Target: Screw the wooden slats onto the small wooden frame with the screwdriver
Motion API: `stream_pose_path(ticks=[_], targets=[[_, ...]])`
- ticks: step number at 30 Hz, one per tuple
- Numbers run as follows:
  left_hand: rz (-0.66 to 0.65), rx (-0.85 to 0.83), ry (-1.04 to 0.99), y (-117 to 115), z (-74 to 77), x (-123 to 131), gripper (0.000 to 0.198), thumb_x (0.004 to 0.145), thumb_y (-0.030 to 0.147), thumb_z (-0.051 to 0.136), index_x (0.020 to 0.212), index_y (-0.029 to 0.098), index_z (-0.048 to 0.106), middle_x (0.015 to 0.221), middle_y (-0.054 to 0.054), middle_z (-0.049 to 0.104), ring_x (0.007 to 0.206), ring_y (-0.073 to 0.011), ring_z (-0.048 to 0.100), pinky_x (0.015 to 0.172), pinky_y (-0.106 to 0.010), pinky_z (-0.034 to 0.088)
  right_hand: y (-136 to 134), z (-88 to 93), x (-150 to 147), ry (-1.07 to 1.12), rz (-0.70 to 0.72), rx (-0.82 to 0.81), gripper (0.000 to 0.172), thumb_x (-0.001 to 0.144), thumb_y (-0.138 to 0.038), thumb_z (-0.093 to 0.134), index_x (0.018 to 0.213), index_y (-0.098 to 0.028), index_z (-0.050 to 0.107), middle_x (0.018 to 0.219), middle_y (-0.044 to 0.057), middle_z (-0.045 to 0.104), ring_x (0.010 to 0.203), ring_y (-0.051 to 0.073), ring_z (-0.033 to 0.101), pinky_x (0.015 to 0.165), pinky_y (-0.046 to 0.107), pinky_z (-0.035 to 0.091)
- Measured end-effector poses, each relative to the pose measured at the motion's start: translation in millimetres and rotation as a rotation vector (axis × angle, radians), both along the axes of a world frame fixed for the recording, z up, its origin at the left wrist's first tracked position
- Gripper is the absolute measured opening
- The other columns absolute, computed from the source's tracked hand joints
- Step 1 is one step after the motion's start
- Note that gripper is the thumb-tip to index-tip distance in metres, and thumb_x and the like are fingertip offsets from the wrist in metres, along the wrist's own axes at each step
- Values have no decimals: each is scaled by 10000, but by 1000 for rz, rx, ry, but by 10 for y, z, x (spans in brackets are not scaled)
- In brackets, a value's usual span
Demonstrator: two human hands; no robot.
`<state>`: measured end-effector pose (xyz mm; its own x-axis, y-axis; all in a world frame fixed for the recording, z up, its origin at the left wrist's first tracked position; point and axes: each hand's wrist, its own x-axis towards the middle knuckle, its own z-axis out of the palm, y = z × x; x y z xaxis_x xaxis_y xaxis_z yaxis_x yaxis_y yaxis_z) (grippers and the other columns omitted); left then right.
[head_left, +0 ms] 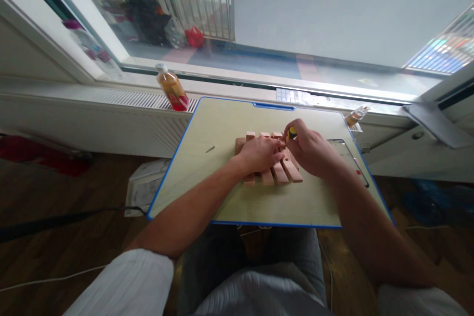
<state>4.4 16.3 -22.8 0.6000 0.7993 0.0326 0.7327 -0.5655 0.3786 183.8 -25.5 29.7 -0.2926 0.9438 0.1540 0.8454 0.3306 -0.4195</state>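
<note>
The left hand (261, 154) lies flat on the slatted wooden rack (272, 170) in the middle of the worktop (207, 123), seemingly to steady it, while the right hand (309, 150) grips a yellow-handled tool (292, 133) (likely a screwdriver) at its far edge.

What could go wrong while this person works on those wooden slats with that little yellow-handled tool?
The right hand holds the yellow-handled tool right next to the left hand, which presses on the wooden slat piece; a slip could jab those fingers. A small loose part lies alone on the table and might get brushed off. The phone beside the right forearm could be nudged toward the edge.
</note>
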Motion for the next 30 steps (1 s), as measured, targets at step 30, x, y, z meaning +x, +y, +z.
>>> stream_pose_path(ticks=[30], targets=[[3, 1, 9, 13, -34, -14, 372, 1018, 475, 593, 1284, 289, 776, 1154, -71, 807, 1091, -274, 744, 944, -371, 570, 179, -341, -27, 463, -174, 74, 433, 950, -459, 666, 1332, -272, 589, 877, -5, 734, 633, 173, 629, 657, 326, 506]])
